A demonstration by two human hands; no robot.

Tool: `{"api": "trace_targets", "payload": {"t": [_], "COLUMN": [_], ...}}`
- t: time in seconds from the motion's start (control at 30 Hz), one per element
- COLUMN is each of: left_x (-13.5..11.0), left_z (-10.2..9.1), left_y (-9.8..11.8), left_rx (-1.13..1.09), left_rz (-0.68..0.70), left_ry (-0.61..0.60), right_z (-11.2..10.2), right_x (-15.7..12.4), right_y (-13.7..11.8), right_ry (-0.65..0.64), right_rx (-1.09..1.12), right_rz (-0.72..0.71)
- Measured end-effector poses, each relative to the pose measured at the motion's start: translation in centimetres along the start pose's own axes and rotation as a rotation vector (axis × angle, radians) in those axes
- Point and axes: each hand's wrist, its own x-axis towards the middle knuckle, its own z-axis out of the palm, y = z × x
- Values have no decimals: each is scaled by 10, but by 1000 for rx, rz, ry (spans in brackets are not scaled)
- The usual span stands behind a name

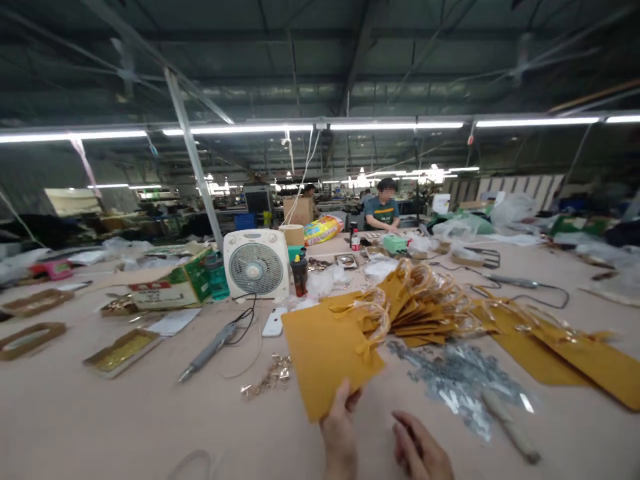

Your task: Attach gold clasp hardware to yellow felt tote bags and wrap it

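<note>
The left hand (341,427) reaches forward, thumb and fingers pinched on the near corner of a mustard-yellow panel (330,353) above the table (115,427). The right hand (420,448), just beside it, has curled fingers; whether they grip anything, I cannot tell. Stacked panels (425,310) crowd the far side, shiny grey pieces (463,377) the right. The held panel looks smooth, clear plastic bunched along its right edge.

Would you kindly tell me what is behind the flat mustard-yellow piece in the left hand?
Beyond the flat mustard-yellow piece, crumpled whitish plastic and a fanned pile of mustard-yellow pieces show; whatever lies directly behind it is covered.
</note>
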Motion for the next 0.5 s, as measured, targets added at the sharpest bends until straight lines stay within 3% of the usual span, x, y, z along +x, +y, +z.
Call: {"api": "trace_targets", "payload": {"t": [0.17, 0.23, 0.37, 0.43, 0.5], "left_x": [-86, -109, -135, -146, -160], "left_z": [-56, -65, -73, -76, -77], "left_y": [-20, -31, -44, -44, -38], "left_rx": [71, 51, -13, 23, 119], "left_rz": [-58, -112, -187, -245, -359], "left_ry": [116, 182, 306, 271, 147], "right_z": [-19, -26, -30, -30, -29], "right_x": [1, 0, -5, -6, -6], "right_y": [-15, -20, -18, -16, -16], "right_ry": [-171, -213, -170, -219, -290], "right_rx": [233, 339, 478, 390, 237], "right_rz": [106, 154, 259, 256, 211]}}
